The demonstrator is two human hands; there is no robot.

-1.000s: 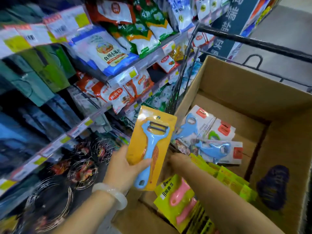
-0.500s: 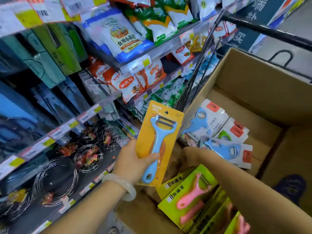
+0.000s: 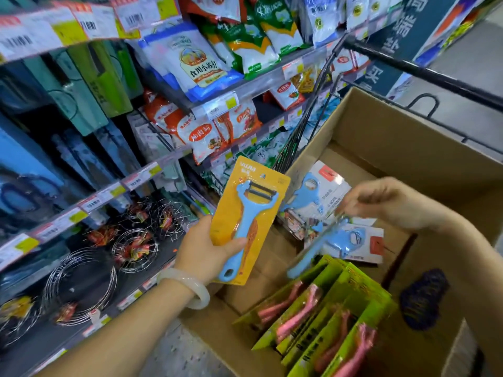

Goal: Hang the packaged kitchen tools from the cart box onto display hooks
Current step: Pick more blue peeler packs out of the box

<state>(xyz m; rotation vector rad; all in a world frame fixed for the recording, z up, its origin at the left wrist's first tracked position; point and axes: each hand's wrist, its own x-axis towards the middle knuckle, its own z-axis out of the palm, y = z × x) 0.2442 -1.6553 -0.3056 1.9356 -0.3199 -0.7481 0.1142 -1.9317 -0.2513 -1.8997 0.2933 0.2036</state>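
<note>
Far left, store shelves (image 3: 152, 170) carry price tags along their edges, with dark boxed goods hanging above and coiled wire racks (image 3: 81, 284) lying on the lowest shelf. Further along the upper shelves sit bags of powder and seasoning (image 3: 196, 63) in blue, green and red.

The left hand (image 3: 206, 251), a pale bangle (image 3: 190, 287) on its wrist, grips the lower part of a yellow card (image 3: 250, 219) holding a blue peeler. Its thumb lies across the front of the peeler's handle and its fingers curl behind the card, which stands almost upright, slightly tilted, in front of the shelf and just beside the cardboard box's near left corner.

The cardboard box (image 3: 408, 148) sits inside a black wire cart (image 3: 424, 74). On its floor, toward the far left corner, lie white cards with blue tools (image 3: 318, 191). At the near side, green cards with pink tools (image 3: 326, 317) stand on edge in a row.

The right hand (image 3: 392, 205) reaches over the box with its fingers curled downward, pinching the top of a second blue peeler pack (image 3: 318, 246). That pack hangs tilted, seen nearly edge-on and blurred, above the white cards and just over the green ones. A dark blue mark (image 3: 424, 297) shows on the box's right inner wall.
</note>
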